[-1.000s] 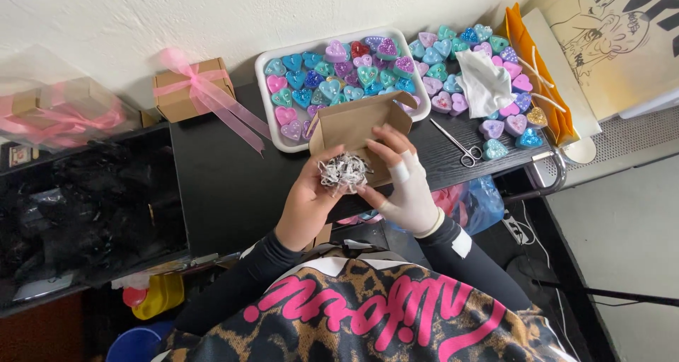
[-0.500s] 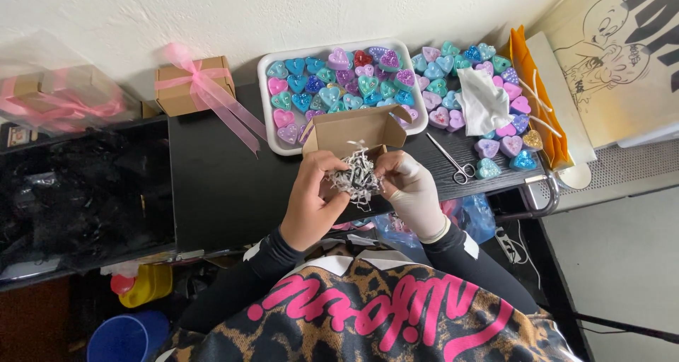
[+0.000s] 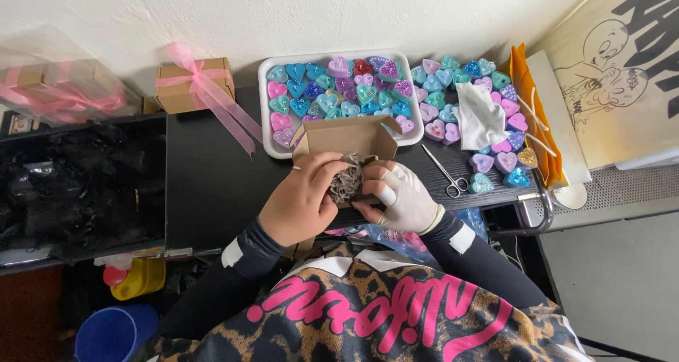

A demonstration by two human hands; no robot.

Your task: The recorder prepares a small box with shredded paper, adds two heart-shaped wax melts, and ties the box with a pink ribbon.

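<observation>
Left hand, bare, fingers curled closed onto a wad of pale shredded paper. Right hand, in a white glove, fingertips likewise pinched on the same wad from the opposite side. The shredded paper sits in the mouth of a small brown cardboard box, which lies on the black tabletop just beyond the hands; the box's long axis runs left to right, its lid flap raised on the far side and its opening facing the person.

Directly behind the box: a white rectangular tray filled with heart-shaped pieces in teal, blue, pink and purple. To its right, more such hearts lie loose on the table, with a crumpled white cloth resting among them. Small scissors lie just right of the gloved hand, handles toward the person.

Far left of the tray: a closed brown box tied with a pink ribbon bow. At the right edge: a flat orange bag, then a cream poster with a black cartoon drawing leaning at the wall.
</observation>
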